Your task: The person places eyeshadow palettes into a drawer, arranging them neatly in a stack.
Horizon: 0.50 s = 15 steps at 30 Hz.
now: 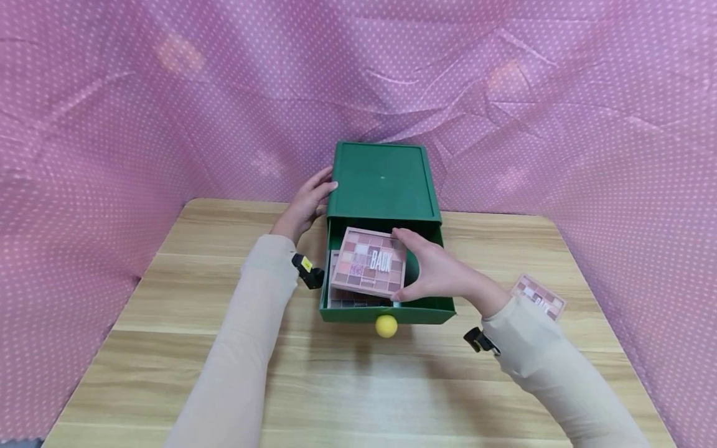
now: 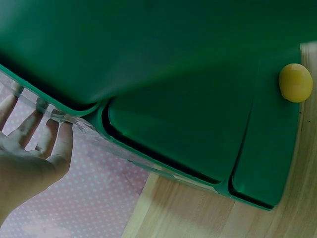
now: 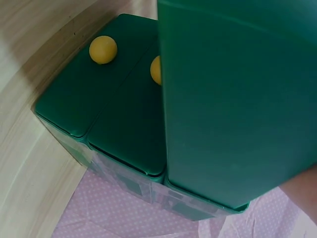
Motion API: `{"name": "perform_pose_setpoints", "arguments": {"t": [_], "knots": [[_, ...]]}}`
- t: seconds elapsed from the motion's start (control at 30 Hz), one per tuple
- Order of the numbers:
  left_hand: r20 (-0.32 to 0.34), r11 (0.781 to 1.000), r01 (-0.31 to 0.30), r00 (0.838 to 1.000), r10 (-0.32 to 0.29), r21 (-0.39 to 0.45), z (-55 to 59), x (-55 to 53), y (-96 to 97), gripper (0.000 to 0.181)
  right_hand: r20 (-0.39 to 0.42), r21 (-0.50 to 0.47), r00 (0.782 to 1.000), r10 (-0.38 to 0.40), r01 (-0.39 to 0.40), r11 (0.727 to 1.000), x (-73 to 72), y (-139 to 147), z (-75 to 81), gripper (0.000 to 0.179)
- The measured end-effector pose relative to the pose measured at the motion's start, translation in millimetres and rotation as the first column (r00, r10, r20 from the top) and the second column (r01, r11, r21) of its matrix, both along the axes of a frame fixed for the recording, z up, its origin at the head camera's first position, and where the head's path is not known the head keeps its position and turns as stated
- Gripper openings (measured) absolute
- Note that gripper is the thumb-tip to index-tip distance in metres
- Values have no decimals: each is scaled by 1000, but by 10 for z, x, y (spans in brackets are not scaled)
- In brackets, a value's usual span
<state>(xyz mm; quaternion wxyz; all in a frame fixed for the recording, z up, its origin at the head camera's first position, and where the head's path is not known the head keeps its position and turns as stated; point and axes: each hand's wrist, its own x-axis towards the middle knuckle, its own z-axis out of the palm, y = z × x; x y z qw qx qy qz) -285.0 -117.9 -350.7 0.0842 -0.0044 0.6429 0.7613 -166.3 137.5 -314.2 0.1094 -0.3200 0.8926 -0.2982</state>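
Right hand [image 1: 442,267] holds a pink case [image 1: 365,264] over the pulled-out top drawer [image 1: 353,316]

On my screen I see a green box [image 1: 383,180] with three drawers. The top drawer sticks out at its front, with a round yellow knob [image 1: 386,326]. Inside it lies at least one more pink case [image 1: 355,299], partly under the held one. The middle drawer [image 3: 131,121] and the bottom drawer [image 3: 79,104] are pushed in, and I cannot see inside them.

I see the right hand pinch the held case by its right side, thumb at the near edge and fingers at the far edge. The case is flat and square, and tilts a little. Its top shows rows of little squares in pink, brown, white and purple. I cannot tell if it touches the case below.

I can read "BACK" in big white letters on it. The smaller writing is too tiny for me.

The left hand [image 1: 305,204] touches the left side of the green box, fingers spread out. A third pink case [image 1: 538,295] lies on the table [image 1: 358,398], to the right of the green box and partly behind the right sleeve [image 1: 532,342].
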Motion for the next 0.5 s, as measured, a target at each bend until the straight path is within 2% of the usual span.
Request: {"name": "perform_pose_setpoints", "arguments": {"t": [0.5], "knots": [[-6,1000,11,1000,-11,10,-4,5,-7,49,-5,89,996,91,-90,992,-42,-155,-93,99]]}}
